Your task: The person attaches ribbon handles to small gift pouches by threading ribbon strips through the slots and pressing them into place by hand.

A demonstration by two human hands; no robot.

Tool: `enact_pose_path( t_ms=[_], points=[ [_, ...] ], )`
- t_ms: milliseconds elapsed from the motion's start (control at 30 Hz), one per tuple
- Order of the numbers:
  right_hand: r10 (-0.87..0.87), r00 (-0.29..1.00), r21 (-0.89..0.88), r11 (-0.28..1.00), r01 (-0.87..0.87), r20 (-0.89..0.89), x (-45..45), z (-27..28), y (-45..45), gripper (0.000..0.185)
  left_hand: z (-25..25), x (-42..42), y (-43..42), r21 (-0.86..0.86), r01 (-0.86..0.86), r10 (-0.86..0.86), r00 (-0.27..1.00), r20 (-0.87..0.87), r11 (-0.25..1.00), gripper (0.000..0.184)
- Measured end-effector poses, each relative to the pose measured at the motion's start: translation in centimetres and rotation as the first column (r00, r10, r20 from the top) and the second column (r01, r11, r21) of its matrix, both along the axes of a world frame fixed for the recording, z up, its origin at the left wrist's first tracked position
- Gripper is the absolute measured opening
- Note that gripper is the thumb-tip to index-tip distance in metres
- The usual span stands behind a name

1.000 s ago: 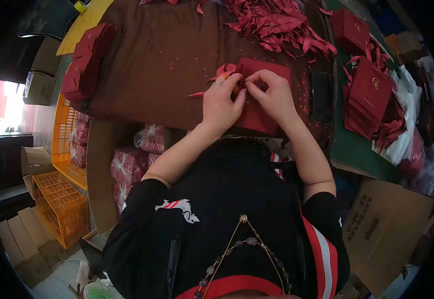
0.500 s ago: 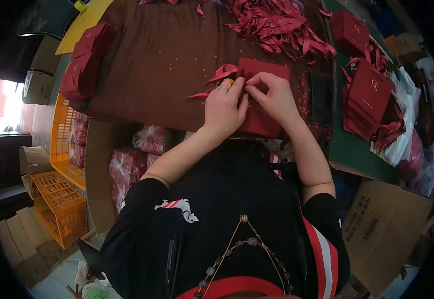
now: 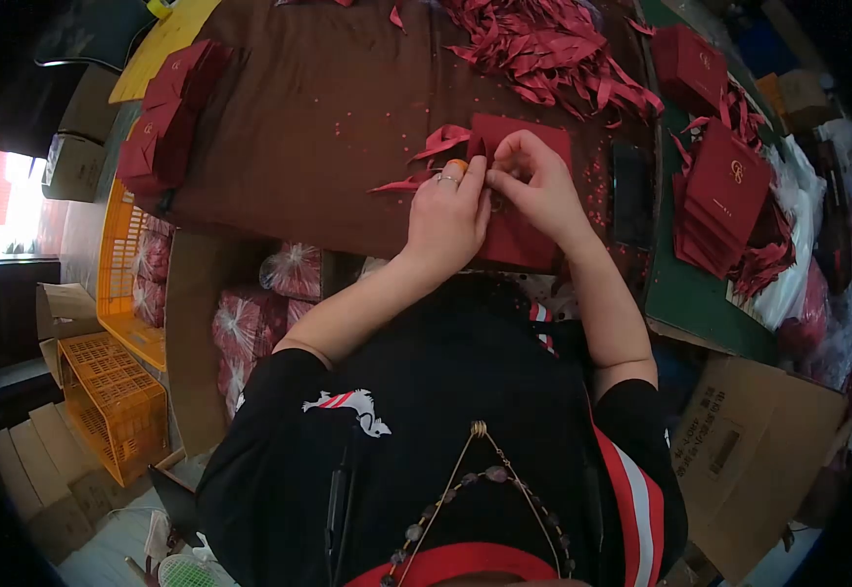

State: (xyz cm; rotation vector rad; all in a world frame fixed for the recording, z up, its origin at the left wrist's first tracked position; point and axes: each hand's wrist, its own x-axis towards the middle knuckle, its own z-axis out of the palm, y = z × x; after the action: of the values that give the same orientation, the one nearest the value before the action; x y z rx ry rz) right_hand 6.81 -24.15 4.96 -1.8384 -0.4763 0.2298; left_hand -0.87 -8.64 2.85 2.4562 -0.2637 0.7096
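Observation:
A dark red bag [image 3: 524,230] lies on the brown cloth [image 3: 299,147] in front of me, partly under both hands. My left hand [image 3: 448,217] is closed on the bag's left edge, with a ring on one finger and something orange at a fingertip. A red ribbon [image 3: 442,141] sticks out to the left past those fingers. My right hand [image 3: 540,193] is held over the bag with thumb and fingertips bent close to the left fingertips; whatever lies between them is too small to make out.
A heap of red ribbons [image 3: 543,49] lies at the back. Red bags [image 3: 724,191] are stacked on the green table [image 3: 710,313] at right, beside a dark flat object [image 3: 629,191]. More red bags [image 3: 159,142] stand at left, above an orange crate [image 3: 117,391].
My left hand has shifted slightly right. The fingers of my right hand have lifted a little and spread from the thumb. The bag stays in nearly the same place.

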Motion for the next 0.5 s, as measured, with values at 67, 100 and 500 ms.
enact_pose_path(
  t_ms=[67,100,500],
  points=[
    [0.034,0.999,0.010,0.999,-0.034,-0.034,0.5,-0.2,-0.2,0.024,0.1,0.0,0.0,-0.008,0.015,-0.015,1.000,-0.009,1.000,0.045],
    [0.040,0.999,0.010,0.999,-0.040,-0.032,0.5,0.1,-0.3,0.024,0.2,0.0,0.0,-0.017,0.031,-0.032,0.999,-0.020,0.999,0.046],
    [0.262,0.878,-0.321,0.938,-0.133,0.400,0.1,3.5,0.0,0.022,0.0,-0.1,0.0,0.000,0.018,-0.018,1.000,0.013,1.000,0.043]
  ],
)
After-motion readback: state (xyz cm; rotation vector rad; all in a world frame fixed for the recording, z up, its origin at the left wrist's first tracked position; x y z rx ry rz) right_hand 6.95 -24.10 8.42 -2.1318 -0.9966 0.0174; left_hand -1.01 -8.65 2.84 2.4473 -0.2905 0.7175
